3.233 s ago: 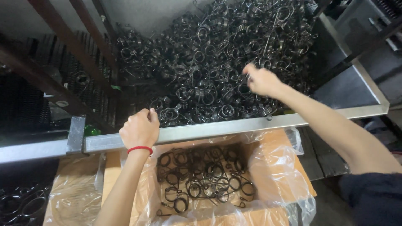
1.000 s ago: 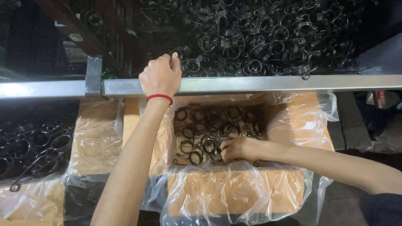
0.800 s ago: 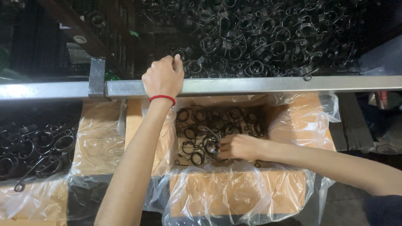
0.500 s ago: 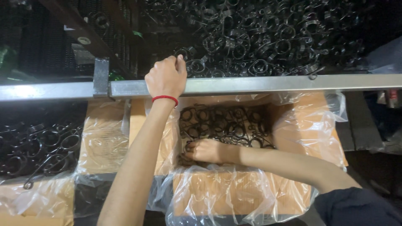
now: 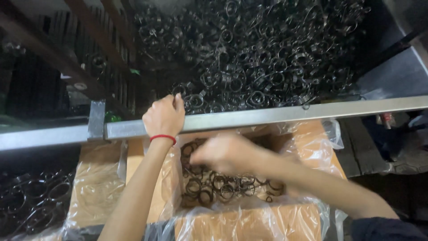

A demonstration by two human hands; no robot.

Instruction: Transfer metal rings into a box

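Fingers of the left hand [image 5: 164, 117] curl over the metal rail [image 5: 276, 116], gripping it. Right hand [image 5: 225, 153], blurred, hovers above the rings [image 5: 218, 185] in the plastic-lined box [image 5: 249, 223]; whether it holds any, I cannot tell. Beyond the rail, a heap of rings [image 5: 258, 58]. Best practice: brace on the rail, keep loose plastic clear.

A metal rail [image 5: 276, 115] crosses the view, gripped by the left hand [image 5: 164, 117]. Beyond that grip, a tangled heap of dark metal rings [image 5: 254, 58] fills the bin, leaving no bare gap. Nearer than the grip, a plastic-lined cardboard box [image 5: 249, 223] stands open on top; the blurred right hand [image 5: 225, 152] hovers inside above more rings [image 5: 218, 185]. Crumpled plastic liner [image 5: 96, 183] crowds the box's left edge.
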